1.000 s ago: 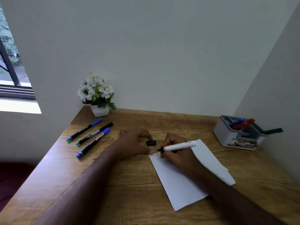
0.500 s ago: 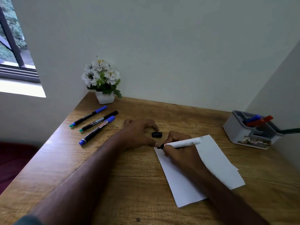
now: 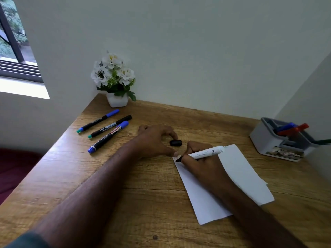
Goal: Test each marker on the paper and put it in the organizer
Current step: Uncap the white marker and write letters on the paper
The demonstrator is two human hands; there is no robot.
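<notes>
My right hand grips a white marker, its black tip touching the top left corner of the white paper. The marker's black cap lies on the desk just beyond that corner. My left hand rests on the desk with curved fingers, and its thumb presses the paper's corner. Three capped markers lie side by side at the left. The grey organizer stands at the far right and holds a blue, a red and a dark green marker.
A white pot of white flowers stands in the back left corner of the wooden desk. Walls close the desk at the back and right. A window is at the upper left.
The camera view has shifted lower and closer. My hands, the marker and the paper stay in about the same places, with the tip at the paper's corner.
</notes>
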